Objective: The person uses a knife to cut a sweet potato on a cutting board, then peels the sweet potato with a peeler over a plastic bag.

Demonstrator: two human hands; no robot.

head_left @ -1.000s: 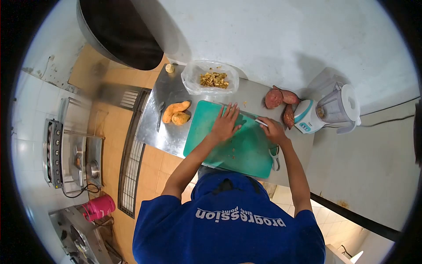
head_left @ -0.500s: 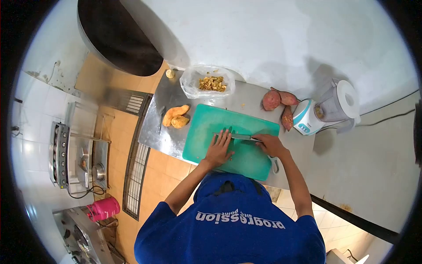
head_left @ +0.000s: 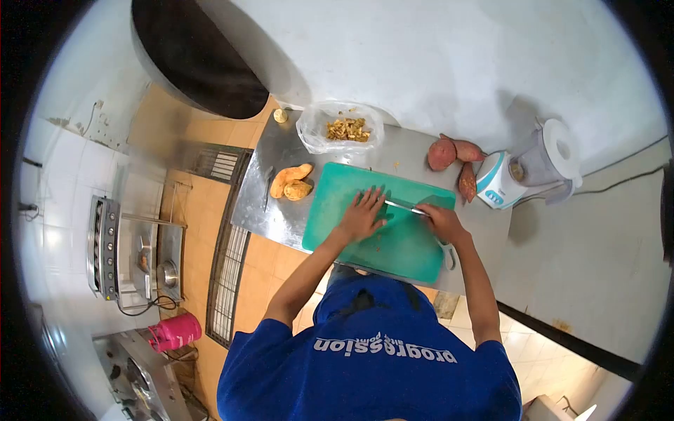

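Observation:
My right hand [head_left: 442, 223] is wrapped round the handle of a knife [head_left: 404, 206], whose blade points left over the green cutting board [head_left: 337, 189]. My left hand [head_left: 361, 214] lies on the board with its fingers spread, its fingertips beside the blade's tip. Small brown bits sit on the board below the hands. Left of the board are peeled orange sweet potatoes [head_left: 286, 181]. Unpeeled red sweet potatoes [head_left: 442, 154] lie beyond the board's upper right corner.
A clear plastic bag [head_left: 312, 139] with chopped pieces stands at the table's far edge. A white and blue blender [head_left: 498, 184] is on the right. A second knife [head_left: 267, 189] lies at the left. A white handle [head_left: 449, 257] shows at the board's right edge.
The view has shifted a little, so the table appears further right. The knife blade has turned, with its broad side no longer facing up, and its tip is now beside my left fingers.

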